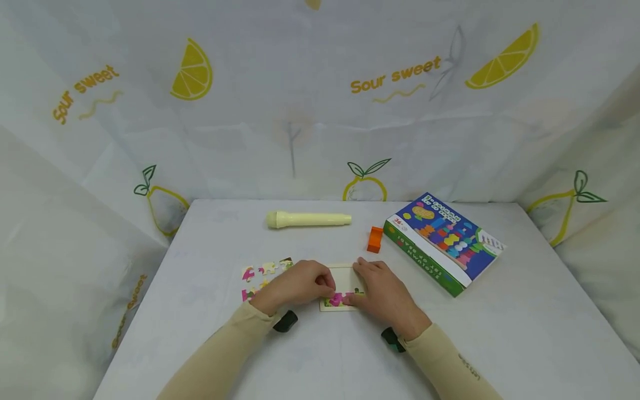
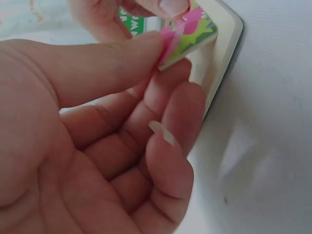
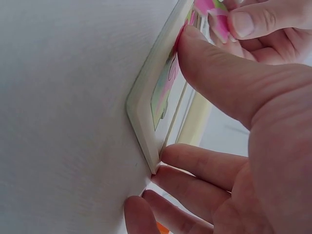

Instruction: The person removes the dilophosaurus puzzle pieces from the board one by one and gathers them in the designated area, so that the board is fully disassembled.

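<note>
My left hand (image 1: 303, 284) pinches a pink-and-green jigsaw piece (image 2: 187, 31) between thumb and fingers, tilted over the left part of a pale puzzle tray (image 1: 324, 309). Pieces with a pink-and-green picture (image 3: 165, 92) lie along the tray's near side. My right hand (image 1: 387, 294) steadies the tray: its thumb presses on those pieces, and its fairly straight fingers rest at the outer edge and corner. The tray's far part shows a bare pale bottom. Loose jigsaw pieces (image 1: 248, 273) lie left of the tray, partly hidden behind my left hand.
Behind the tray lies a pale yellow toy microphone (image 1: 310, 220). An orange block (image 1: 374, 240) stands near a blue-and-green toy box (image 1: 445, 239) at the back right. A white cloth with lemon prints (image 1: 320, 111) hangs behind the table.
</note>
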### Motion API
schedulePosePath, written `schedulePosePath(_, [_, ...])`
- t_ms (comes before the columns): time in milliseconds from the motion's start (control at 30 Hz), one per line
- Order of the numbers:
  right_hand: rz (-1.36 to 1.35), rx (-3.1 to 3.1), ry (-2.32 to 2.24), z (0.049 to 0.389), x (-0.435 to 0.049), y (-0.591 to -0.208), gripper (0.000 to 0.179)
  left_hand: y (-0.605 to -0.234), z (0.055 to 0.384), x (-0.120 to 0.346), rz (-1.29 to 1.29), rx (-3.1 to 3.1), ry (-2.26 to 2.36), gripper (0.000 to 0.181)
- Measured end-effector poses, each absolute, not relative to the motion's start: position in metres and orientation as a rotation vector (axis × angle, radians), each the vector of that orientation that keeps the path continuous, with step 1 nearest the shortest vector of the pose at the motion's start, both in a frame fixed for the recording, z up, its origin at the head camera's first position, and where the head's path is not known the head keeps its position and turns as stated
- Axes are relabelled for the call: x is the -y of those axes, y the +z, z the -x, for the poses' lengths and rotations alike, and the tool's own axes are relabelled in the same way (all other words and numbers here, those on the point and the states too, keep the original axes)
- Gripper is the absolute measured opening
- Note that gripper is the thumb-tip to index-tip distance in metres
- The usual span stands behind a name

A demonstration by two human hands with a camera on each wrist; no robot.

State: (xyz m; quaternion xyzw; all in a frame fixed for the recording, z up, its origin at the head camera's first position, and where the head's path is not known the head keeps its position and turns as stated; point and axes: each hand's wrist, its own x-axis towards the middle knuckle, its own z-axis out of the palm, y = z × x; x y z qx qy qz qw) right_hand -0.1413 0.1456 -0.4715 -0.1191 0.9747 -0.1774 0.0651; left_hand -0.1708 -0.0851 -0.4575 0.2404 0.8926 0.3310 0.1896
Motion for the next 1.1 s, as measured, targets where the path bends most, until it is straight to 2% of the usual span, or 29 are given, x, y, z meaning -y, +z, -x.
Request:
schedulePosePath(333, [0.366,-2.933,-0.504,0.141,-0.147,-0.473,0.085,-0.451,0.159,0.152,-0.582,-2.557,1.065,0.006])
schedulePosePath(667, [0.339,-2.908,-0.548,0.138,-0.152,-0.471,0.087,-0.458,0.124,0.232,-0.327,-2.668,1.040,0.007])
schedulePosePath(1100, [0.387,-2.910,-0.556,0.138,-0.148,-0.468,0.086,-0.465,0.103,0.249,-0.274,-2.648,1.056,0.010])
